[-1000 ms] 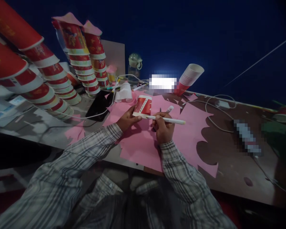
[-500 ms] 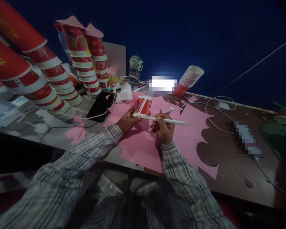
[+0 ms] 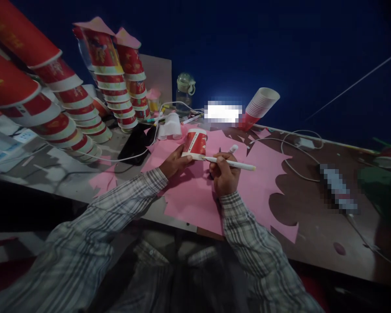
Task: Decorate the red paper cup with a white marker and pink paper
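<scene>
My left hand (image 3: 175, 163) grips a red and white paper cup (image 3: 196, 142) by its left side, thumb along the white band at the near end. In my right hand (image 3: 226, 173) is a slim white marker pen (image 3: 237, 164), held like a pencil. Its tip touches or nearly touches the white band at the cup's lower right. A white pen cap (image 3: 233, 148) shows just behind my right hand; whether the fingers hold it I cannot tell. Beneath both hands lies pink paper (image 3: 195, 204) with scalloped cut edges.
Tall towers of red paper cups (image 3: 112, 93) stand on the left, two topped with pink paper. A black phone (image 3: 136, 145) lies beside a white cable. Behind are a bottle (image 3: 184, 93), a bright light and a leaning cup stack (image 3: 260, 106). A power strip (image 3: 338, 187) lies right.
The cup has turned slightly in my left hand, its white printed strip shifting left. The pen has moved a little to the right with my right hand.
</scene>
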`<move>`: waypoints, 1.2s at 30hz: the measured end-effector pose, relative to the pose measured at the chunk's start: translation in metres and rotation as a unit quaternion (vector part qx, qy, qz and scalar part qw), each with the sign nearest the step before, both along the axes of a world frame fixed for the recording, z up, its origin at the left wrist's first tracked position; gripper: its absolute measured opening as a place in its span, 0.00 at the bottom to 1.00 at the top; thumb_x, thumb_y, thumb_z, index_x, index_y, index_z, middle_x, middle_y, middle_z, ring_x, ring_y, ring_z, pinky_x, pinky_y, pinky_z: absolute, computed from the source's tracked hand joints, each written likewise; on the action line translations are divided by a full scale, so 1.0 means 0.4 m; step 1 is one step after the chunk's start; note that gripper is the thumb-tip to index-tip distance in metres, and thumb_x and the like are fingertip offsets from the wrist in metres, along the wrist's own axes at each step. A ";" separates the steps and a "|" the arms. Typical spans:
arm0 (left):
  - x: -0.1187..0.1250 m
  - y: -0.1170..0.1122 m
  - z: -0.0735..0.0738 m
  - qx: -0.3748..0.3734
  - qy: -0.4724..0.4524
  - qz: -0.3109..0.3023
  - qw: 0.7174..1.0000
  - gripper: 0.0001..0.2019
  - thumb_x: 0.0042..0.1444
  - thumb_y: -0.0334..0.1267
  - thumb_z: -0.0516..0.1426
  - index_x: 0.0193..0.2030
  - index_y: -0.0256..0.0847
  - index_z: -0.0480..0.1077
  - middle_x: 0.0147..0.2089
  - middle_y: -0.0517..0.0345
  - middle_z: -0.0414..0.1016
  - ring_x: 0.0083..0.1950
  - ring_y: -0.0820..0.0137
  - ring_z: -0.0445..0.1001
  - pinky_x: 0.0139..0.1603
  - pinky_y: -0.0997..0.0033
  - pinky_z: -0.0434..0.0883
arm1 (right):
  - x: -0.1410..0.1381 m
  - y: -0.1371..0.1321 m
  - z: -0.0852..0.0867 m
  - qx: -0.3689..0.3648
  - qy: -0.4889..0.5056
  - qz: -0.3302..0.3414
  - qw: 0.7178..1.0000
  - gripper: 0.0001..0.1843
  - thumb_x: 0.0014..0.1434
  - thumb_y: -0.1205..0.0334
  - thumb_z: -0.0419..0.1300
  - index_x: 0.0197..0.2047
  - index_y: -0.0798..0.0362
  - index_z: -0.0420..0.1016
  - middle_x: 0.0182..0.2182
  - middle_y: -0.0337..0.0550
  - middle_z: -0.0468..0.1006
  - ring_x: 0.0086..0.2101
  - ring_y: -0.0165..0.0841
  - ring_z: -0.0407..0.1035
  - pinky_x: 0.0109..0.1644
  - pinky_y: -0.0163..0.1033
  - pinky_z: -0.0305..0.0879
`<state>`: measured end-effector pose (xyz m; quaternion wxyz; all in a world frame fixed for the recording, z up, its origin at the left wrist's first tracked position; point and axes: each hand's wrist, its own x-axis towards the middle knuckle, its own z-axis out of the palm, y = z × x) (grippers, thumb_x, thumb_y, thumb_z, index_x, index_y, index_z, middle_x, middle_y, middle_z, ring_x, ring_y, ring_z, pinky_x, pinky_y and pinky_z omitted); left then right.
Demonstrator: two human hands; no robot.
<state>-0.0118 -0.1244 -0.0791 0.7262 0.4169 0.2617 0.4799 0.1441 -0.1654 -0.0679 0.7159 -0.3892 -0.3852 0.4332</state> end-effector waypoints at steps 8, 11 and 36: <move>0.004 0.003 -0.012 0.004 0.000 0.004 1.000 0.36 0.43 0.53 0.69 0.58 0.43 0.67 0.45 0.55 0.75 0.45 0.69 0.75 0.51 0.67 0.70 | -0.003 -0.004 0.001 -0.002 0.001 0.028 1.000 0.11 0.54 0.54 0.64 0.32 0.52 0.73 0.17 0.30 0.72 0.17 0.23 0.62 0.21 0.30 0.60; 0.008 0.002 -0.007 0.013 0.020 0.018 1.000 0.38 0.39 0.54 0.71 0.57 0.42 0.67 0.43 0.55 0.75 0.42 0.70 0.73 0.48 0.68 0.69 | -0.003 -0.004 -0.001 -0.011 -0.011 0.026 1.000 0.12 0.54 0.52 0.64 0.32 0.52 0.73 0.17 0.30 0.72 0.18 0.23 0.62 0.21 0.30 0.60; -0.003 0.006 0.000 0.006 0.018 0.009 1.000 0.41 0.40 0.48 0.72 0.62 0.45 0.65 0.47 0.53 0.76 0.47 0.68 0.76 0.52 0.66 0.71 | 0.000 -0.008 -0.011 -0.022 -0.028 0.015 0.999 0.13 0.55 0.50 0.64 0.33 0.52 0.73 0.17 0.30 0.71 0.18 0.23 0.61 0.19 0.29 0.55</move>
